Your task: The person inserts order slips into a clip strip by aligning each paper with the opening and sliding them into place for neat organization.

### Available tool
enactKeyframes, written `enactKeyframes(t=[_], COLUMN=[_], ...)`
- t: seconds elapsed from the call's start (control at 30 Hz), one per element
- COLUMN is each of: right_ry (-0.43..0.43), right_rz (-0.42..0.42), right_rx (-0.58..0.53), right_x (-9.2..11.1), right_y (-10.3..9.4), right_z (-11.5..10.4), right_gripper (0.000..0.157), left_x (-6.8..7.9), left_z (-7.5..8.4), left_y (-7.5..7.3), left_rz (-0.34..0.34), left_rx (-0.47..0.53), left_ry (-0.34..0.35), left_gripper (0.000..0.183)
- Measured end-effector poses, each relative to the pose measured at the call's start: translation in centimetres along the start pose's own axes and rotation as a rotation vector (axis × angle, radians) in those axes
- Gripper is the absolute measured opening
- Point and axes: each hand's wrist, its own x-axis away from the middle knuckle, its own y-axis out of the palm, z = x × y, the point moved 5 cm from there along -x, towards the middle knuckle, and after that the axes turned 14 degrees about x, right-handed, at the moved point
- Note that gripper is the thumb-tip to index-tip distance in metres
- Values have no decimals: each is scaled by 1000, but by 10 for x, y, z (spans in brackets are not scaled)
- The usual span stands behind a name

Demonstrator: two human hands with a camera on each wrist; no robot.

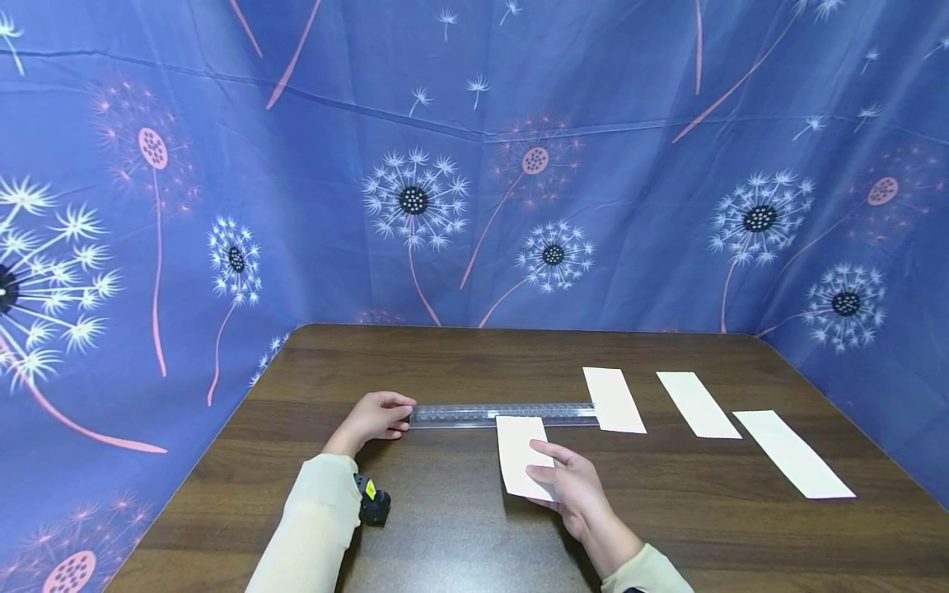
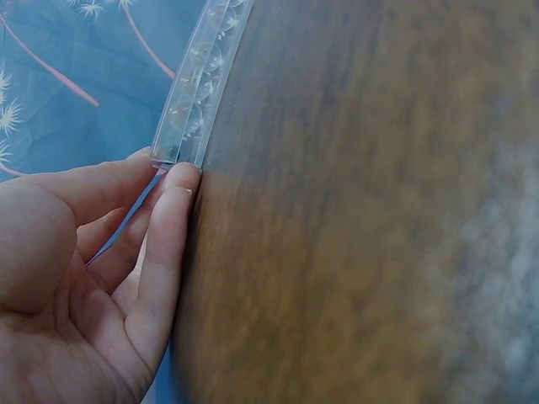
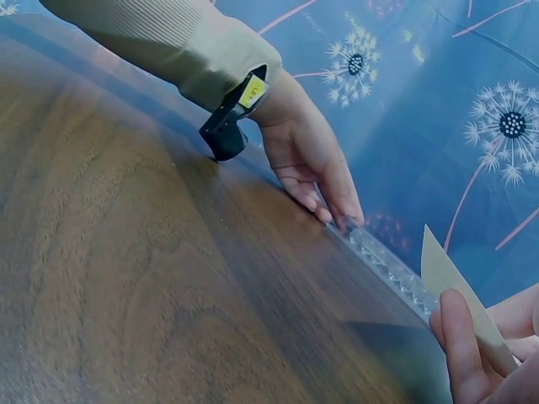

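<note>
A long, narrow clear plastic case (image 1: 460,417) with a bumpy patterned inside lies crosswise on the table. My left hand (image 1: 379,416) pinches its left end between thumb and fingers; in the left wrist view the fingertips (image 2: 181,177) are right at that end. My right hand (image 1: 574,486) grips a white paper card (image 1: 522,461) between thumb and fingers, tilted in front of the case's middle. The right wrist view shows this card (image 3: 459,290) edge-on beside the case (image 3: 387,261). Another white card (image 1: 615,401) overlaps the case's right end.
Two more white cards (image 1: 698,405) lie slanted on the right of the brown wooden table (image 1: 460,362), the nearer card (image 1: 793,455) towards its right edge. A blue dandelion-print cloth (image 1: 474,189) hangs behind and beside the table. A black camera (image 1: 374,504) is strapped to the left wrist.
</note>
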Motion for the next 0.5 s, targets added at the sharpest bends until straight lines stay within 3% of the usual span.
enactKeyframes(t=[0.5], right_ry=[-3], right_rz=[-40], right_rx=[14], right_x=[1], right_y=[8], right_z=[0], right_gripper=[48], left_x=[1], left_z=[1], left_y=[0], left_rz=[-9], left_rx=[5], left_ry=[-7], left_gripper=[21])
